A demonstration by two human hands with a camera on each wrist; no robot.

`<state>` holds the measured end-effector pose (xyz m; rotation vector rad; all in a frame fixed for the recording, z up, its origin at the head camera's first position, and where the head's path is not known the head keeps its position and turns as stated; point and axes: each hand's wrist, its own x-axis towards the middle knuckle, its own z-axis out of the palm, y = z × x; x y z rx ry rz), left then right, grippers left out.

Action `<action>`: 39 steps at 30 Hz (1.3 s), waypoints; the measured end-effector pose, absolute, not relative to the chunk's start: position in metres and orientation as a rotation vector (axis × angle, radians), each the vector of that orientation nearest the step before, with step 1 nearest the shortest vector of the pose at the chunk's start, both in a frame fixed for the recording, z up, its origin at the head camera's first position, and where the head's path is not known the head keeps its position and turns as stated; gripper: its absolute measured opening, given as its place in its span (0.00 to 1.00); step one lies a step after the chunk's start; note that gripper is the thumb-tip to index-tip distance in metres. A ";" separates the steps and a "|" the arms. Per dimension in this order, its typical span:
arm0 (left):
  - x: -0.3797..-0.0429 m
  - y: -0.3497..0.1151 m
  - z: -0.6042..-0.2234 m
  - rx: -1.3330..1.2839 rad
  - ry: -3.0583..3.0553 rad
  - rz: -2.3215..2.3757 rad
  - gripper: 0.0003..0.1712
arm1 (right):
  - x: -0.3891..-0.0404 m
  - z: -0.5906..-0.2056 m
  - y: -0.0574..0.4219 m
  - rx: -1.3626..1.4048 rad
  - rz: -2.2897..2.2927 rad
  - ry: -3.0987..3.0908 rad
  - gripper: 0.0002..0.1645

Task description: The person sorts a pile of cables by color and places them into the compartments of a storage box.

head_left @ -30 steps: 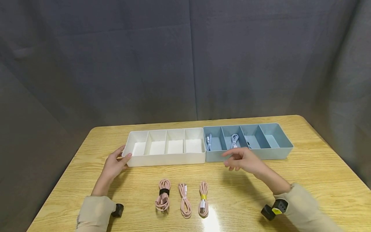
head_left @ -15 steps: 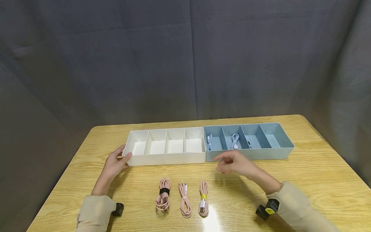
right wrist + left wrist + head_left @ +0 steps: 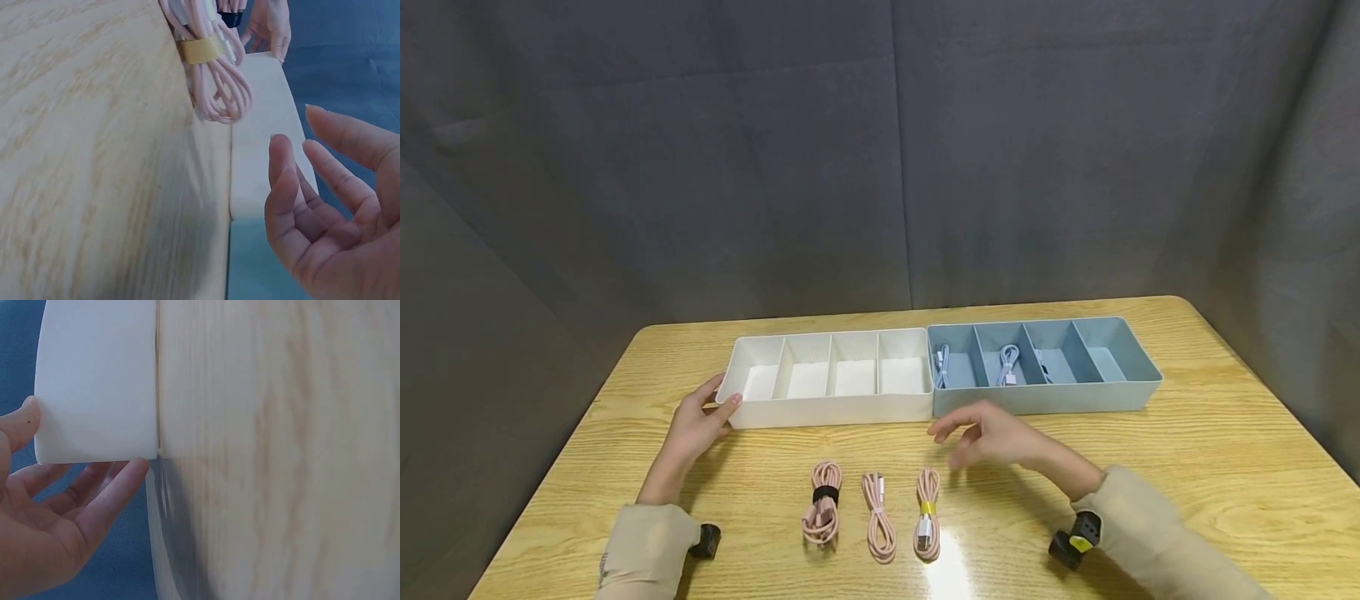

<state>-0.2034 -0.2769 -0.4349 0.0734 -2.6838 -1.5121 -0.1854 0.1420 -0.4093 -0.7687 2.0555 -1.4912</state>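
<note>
My left hand grips the left end of a white divided storage box, its thumb at the rim and fingers against the end wall. In the left wrist view that box meets the thumb and fingertips. My right hand is in the air in front of the blue divided box, fingers loosely bent and holding nothing. Closest to it on the table lies a coiled pink charging cable with a yellow tie. Left of that lie a pink cable with a pale tie and one with a black strap.
The two boxes stand end to end along the back of the wooden table. Coiled blue cables sit in the left three blue compartments; the white compartments show only bare floors. A dark curtain hangs behind.
My right hand has moved left and toward me, away from the blue box and closer to the yellow-tied cable. My left hand stays on the white box.
</note>
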 end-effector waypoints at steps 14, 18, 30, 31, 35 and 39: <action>-0.196 -0.267 -0.417 0.138 -2.736 -1.492 0.35 | -0.191 -0.422 0.132 -0.768 -1.464 1.897 0.29; -0.196 -0.266 -0.416 0.147 -2.741 -1.493 0.35 | -0.193 -0.424 0.130 -0.783 -1.427 1.886 0.28; -0.196 -0.268 -0.420 0.114 -2.717 -1.490 0.36 | -0.195 -0.433 0.122 -0.809 -1.367 1.829 0.25; -0.196 -0.268 -0.419 0.120 -2.717 -1.498 0.36 | -0.195 -0.434 0.122 -0.813 -1.368 1.820 0.25; -0.196 -0.268 -0.417 0.130 -2.735 -1.517 0.35 | -0.195 -0.435 0.120 -0.825 -1.368 1.792 0.23; -0.196 -0.267 -0.417 0.132 -2.747 -1.509 0.35 | -0.194 -0.435 0.120 -0.811 -1.375 1.782 0.21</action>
